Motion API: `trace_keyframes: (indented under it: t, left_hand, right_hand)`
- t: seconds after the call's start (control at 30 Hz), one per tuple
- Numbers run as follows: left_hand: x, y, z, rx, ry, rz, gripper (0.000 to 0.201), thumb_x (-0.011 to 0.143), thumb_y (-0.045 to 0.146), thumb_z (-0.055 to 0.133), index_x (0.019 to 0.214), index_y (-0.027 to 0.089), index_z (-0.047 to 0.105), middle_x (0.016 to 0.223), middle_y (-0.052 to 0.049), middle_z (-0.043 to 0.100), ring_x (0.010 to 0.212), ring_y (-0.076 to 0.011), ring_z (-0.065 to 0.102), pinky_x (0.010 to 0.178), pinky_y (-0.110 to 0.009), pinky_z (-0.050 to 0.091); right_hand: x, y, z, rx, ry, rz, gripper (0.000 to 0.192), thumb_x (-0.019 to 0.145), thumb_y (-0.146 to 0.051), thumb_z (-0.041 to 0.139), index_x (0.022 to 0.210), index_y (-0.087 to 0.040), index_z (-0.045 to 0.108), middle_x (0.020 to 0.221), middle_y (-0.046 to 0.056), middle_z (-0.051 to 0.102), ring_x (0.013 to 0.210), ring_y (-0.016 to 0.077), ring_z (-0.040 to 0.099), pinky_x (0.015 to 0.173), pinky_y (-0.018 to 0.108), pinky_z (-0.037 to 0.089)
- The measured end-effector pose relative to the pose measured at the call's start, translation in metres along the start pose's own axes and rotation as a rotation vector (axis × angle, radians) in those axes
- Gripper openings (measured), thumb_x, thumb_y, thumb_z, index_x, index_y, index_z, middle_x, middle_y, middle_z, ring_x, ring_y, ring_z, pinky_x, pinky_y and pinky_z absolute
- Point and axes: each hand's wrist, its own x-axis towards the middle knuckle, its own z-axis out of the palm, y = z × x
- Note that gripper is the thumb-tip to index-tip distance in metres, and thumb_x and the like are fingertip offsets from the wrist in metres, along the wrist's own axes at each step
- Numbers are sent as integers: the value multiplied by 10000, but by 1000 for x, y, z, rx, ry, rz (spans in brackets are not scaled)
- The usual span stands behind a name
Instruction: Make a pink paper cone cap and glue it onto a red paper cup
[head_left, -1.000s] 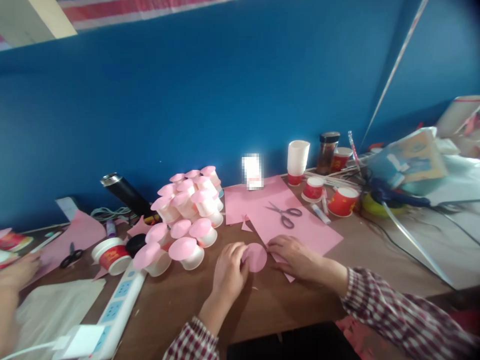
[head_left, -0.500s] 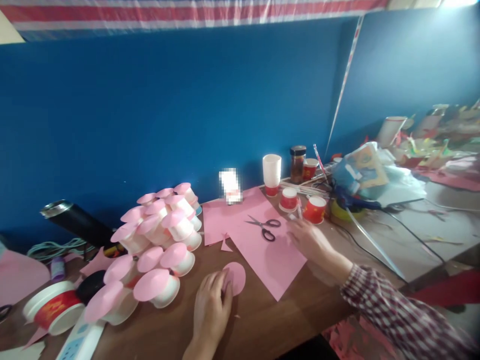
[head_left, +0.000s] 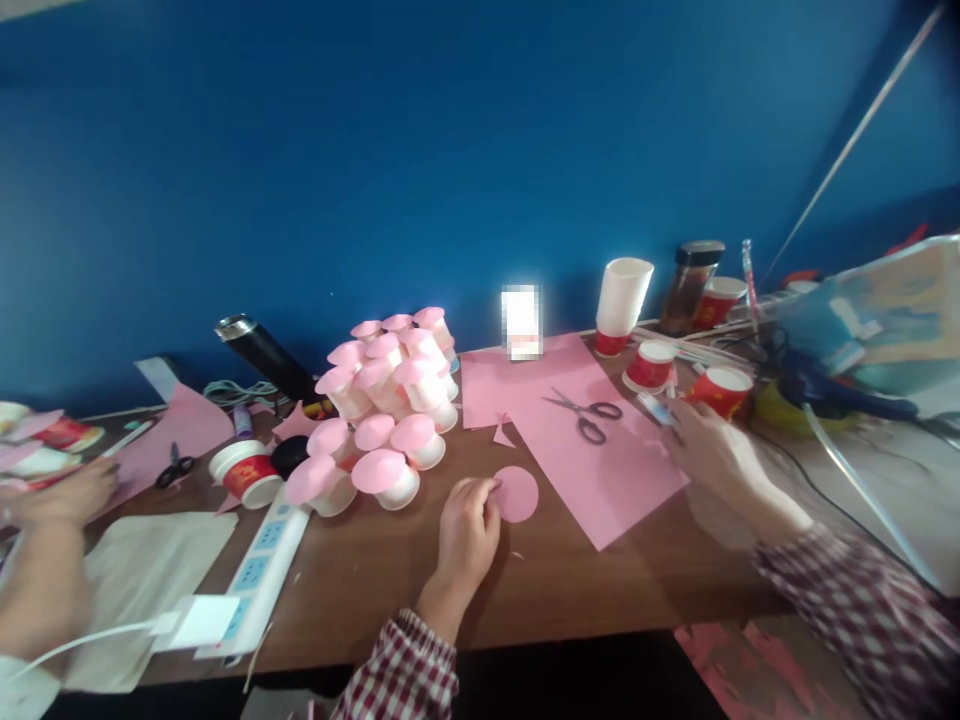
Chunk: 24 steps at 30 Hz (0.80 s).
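My left hand (head_left: 469, 530) has its fingers curled, pinching the left edge of a pink paper circle (head_left: 517, 494) low over the table. My right hand (head_left: 712, 450), somewhat blurred, has its fingers closed on a small white-and-blue tube (head_left: 657, 408) at the right edge of the pink paper sheet (head_left: 592, 480). Black-handled scissors (head_left: 589, 412) lie on that sheet, blades slightly apart. Just beyond my right hand are two red-and-white paper cups, one nearer (head_left: 720, 388) and one farther left (head_left: 649, 366).
Several white cups topped with pink paper cones (head_left: 386, 475) stand left of centre. A power strip (head_left: 259, 570), a tipped cup (head_left: 247, 472) and a black flask (head_left: 266, 355) lie further left. Another person's hand (head_left: 71, 495) is at far left. Stacked cups (head_left: 622, 300) and a jar (head_left: 690, 285) stand behind.
The view has swung left, bringing another person's arm into sight. My right hand has closed on the white-and-blue tube near the cups. My left hand still holds the paper circle.
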Motion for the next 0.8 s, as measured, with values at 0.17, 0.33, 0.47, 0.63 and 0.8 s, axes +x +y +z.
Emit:
trace_keyframes:
  t: [0.17, 0.33, 0.47, 0.63, 0.8]
  left_hand:
    - [-1, 13, -13, -43, 61, -33, 231, 871, 185, 459, 1069, 195, 578, 1026, -71, 639, 986, -207, 568, 879, -380, 465]
    - [-17, 39, -20, -24, -145, 218, 541, 801, 405, 596, 1261, 156, 457, 1157, -130, 586, 1081, -263, 524, 929, -426, 436]
    - [-26, 50, -22, 26, -195, 263, 480, 864, 340, 532, 1295, 165, 416, 1129, -116, 602, 1031, -234, 542, 897, -395, 450]
    - [-19, 54, -29, 137, -230, 357, 304, 886, 324, 497, 1153, 178, 511, 934, -68, 633, 865, -212, 564, 827, -388, 465]
    - [-14, 60, -27, 368, -349, 448, 139, 896, 275, 455, 888, 170, 546, 728, -37, 572, 692, -202, 531, 634, -347, 461]
  right_hand:
    - [-38, -38, -9, 546, -166, -77, 314, 858, -284, 420, 1111, -187, 580, 862, 51, 646, 664, 172, 580, 590, 265, 439]
    - [-75, -94, -13, 863, -463, -118, 377, 923, -351, 303, 852, -176, 629, 643, 16, 589, 605, 159, 549, 580, 258, 449]
    - [-81, -109, -22, 892, -412, -197, 378, 900, -329, 326, 737, -196, 640, 635, 32, 601, 619, 171, 549, 589, 267, 458]
    - [-77, -106, -32, 871, -470, -277, 360, 900, -300, 347, 732, -193, 646, 615, 35, 593, 598, 157, 525, 590, 262, 465]
    - [-80, -110, -30, 871, -683, -277, 360, 914, -346, 383, 739, -164, 640, 637, 30, 600, 578, 137, 507, 559, 248, 439]
